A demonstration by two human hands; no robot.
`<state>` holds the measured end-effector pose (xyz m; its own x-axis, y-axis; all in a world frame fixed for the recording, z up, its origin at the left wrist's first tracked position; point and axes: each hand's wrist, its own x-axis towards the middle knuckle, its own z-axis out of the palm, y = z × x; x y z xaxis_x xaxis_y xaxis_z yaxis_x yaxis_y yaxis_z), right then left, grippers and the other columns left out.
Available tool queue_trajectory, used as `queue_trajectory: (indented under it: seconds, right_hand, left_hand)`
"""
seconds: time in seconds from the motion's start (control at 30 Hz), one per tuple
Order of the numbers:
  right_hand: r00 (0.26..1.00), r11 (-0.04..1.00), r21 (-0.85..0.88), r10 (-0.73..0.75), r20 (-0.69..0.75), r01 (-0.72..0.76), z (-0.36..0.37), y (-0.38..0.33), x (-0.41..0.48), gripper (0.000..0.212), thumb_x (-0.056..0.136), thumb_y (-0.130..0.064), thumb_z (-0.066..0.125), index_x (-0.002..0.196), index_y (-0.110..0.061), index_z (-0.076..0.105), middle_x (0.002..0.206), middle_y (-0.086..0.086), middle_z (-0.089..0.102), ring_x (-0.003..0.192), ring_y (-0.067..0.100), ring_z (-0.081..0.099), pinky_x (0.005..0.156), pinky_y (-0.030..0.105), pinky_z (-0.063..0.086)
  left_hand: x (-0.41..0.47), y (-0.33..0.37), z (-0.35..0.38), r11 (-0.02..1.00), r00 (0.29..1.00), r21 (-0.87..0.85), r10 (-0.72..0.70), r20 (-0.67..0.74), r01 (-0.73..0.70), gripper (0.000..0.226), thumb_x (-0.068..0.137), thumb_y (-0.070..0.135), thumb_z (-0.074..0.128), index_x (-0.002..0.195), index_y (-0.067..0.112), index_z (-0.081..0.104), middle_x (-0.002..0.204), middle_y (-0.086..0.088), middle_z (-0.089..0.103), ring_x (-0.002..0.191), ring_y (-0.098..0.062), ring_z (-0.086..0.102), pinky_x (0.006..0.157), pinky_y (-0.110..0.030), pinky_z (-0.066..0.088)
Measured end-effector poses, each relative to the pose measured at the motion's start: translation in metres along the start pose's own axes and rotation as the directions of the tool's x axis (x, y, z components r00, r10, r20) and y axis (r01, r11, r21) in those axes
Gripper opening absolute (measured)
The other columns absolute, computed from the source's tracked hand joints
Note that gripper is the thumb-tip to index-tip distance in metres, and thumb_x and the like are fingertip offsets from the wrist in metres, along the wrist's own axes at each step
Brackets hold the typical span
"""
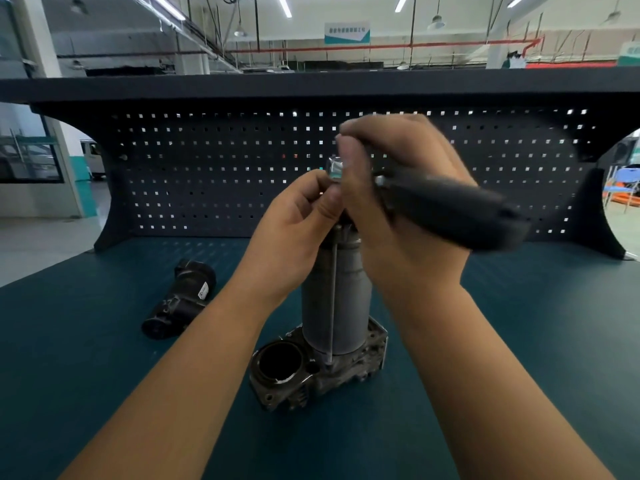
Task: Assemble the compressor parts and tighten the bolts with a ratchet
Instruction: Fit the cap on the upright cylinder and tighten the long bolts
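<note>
- One view only, from a camera on the person's head, facing forward and down over the green table (69,341) to the dark pegboard (207,174) at its far edge.
- It is near: left hand (291,230) and right hand (405,220), both on the ratchet (450,209), fill mid-frame.
- The wide lens also takes in the ceiling (329,12) beyond.

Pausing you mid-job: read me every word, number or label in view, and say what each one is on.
No text is legible here.
Hanging sign under the ceiling: one row of characters, too blurred to read.
White label on the black motor part lying on the table: too small to read.
Ratchet, grey cylinder, metal housing: no markings visible.
</note>
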<state>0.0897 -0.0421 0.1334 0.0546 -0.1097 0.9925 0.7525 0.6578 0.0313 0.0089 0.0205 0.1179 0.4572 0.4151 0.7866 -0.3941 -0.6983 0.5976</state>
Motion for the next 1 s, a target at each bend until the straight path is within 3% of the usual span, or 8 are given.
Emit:
queue_trajectory:
  seconds: [0.1, 0.2, 0.4, 0.47, 0.63, 0.77, 0.9, 1.0]
  right_hand:
    - [0.994, 0.993, 0.057, 0.106, 0.012, -0.106, 0.003, -0.003, 0.0, 0.014, 0.088, -0.012, 0.055, 0.082, -0.003, 0.064, 0.075, 0.0, 0.058, 0.07, 0.016, 0.059, 0.067, 0.023, 0.047]
    - [0.88, 0.845, 0.324, 0.469, -0.068, -0.425, -0.001, 0.001, 0.005, 0.014, 0.092, -0.016, 0.054, 0.078, -0.018, 0.058, 0.067, -0.003, 0.066, 0.071, 0.018, 0.068, 0.066, 0.027, 0.054]
    - [0.506, 0.047, 0.758, 0.771, 0.387, -0.65, -0.012, 0.015, 0.012, 0.029, 0.1, -0.032, 0.038, 0.086, -0.012, 0.053, 0.069, 0.0, 0.071, 0.073, 0.017, 0.071, 0.057, 0.027, 0.05]
    - [0.558, 0.118, 0.771, 0.759, 0.336, -0.625, -0.01, 0.013, 0.01, 0.025, 0.1, -0.029, 0.04, 0.087, -0.012, 0.053, 0.066, 0.0, 0.07, 0.072, 0.018, 0.071, 0.053, 0.027, 0.049]
    - [0.892, 0.765, 0.511, 0.452, 0.008, -0.392, -0.002, 0.003, 0.003, 0.012, 0.092, -0.005, 0.051, 0.083, -0.011, 0.054, 0.065, 0.009, 0.064, 0.073, 0.023, 0.07, 0.068, 0.028, 0.054]
    - [0.983, 0.968, 0.179, 0.168, 0.075, -0.179, 0.0, 0.0, -0.001, 0.008, 0.089, -0.012, 0.054, 0.082, -0.009, 0.057, 0.073, 0.011, 0.063, 0.07, 0.025, 0.065, 0.066, 0.036, 0.054]
    - [0.921, 0.877, 0.326, 0.387, -0.042, -0.354, 0.002, 0.001, 0.001, 0.013, 0.092, -0.009, 0.052, 0.082, -0.017, 0.052, 0.069, 0.007, 0.066, 0.074, 0.021, 0.07, 0.069, 0.028, 0.055]
    - [0.72, 0.504, 0.651, 0.687, 0.096, -0.567, -0.002, 0.006, 0.008, 0.014, 0.097, -0.012, 0.046, 0.083, -0.013, 0.049, 0.063, 0.007, 0.069, 0.075, 0.027, 0.071, 0.06, 0.031, 0.055]
  left_hand:
    - [-0.002, -0.001, 0.0, 0.996, 1.0, -0.083, 0.015, 0.001, -0.015, 0.025, 0.073, 0.046, 0.049, 0.086, 0.025, 0.055, 0.066, 0.03, 0.064, 0.067, 0.016, 0.058, 0.064, -0.002, 0.043]
    - [0.004, -0.005, -0.003, 0.992, 0.995, -0.109, -0.055, 0.083, 0.064, 0.02, 0.086, 0.028, 0.045, 0.09, 0.009, 0.052, 0.068, 0.011, 0.068, 0.066, 0.003, 0.063, 0.063, -0.01, 0.047]
    - [0.003, -0.011, -0.004, 0.993, 0.996, -0.103, -0.043, 0.08, 0.051, 0.023, 0.096, 0.02, 0.038, 0.08, 0.016, 0.055, 0.069, 0.003, 0.069, 0.07, -0.008, 0.066, 0.068, -0.017, 0.05]
    - [0.004, -0.011, -0.004, 0.995, 0.996, -0.086, -0.044, 0.082, 0.051, 0.023, 0.096, 0.02, 0.037, 0.082, 0.015, 0.054, 0.068, 0.005, 0.068, 0.07, -0.006, 0.065, 0.068, -0.016, 0.049]
    - [0.003, -0.01, -0.005, 0.996, 0.993, -0.082, -0.037, 0.113, 0.047, 0.021, 0.096, 0.023, 0.035, 0.1, 0.014, 0.054, 0.079, 0.012, 0.069, 0.079, 0.002, 0.064, 0.072, -0.011, 0.047]
    - [0.003, -0.008, -0.009, 0.995, 0.991, -0.093, -0.023, 0.129, 0.036, 0.023, 0.097, 0.016, 0.034, 0.104, 0.023, 0.055, 0.09, 0.022, 0.068, 0.09, 0.008, 0.061, 0.077, -0.008, 0.045]
    - [0.004, -0.008, -0.009, 0.992, 0.987, -0.111, -0.049, 0.154, 0.067, 0.022, 0.095, 0.023, 0.036, 0.1, 0.014, 0.056, 0.081, 0.012, 0.068, 0.081, 0.001, 0.063, 0.074, -0.012, 0.047]
    - [0.004, -0.01, -0.009, 0.991, 0.988, -0.101, -0.074, 0.138, 0.089, 0.023, 0.095, 0.025, 0.037, 0.088, 0.011, 0.054, 0.072, 0.005, 0.068, 0.075, -0.007, 0.064, 0.074, -0.019, 0.05]
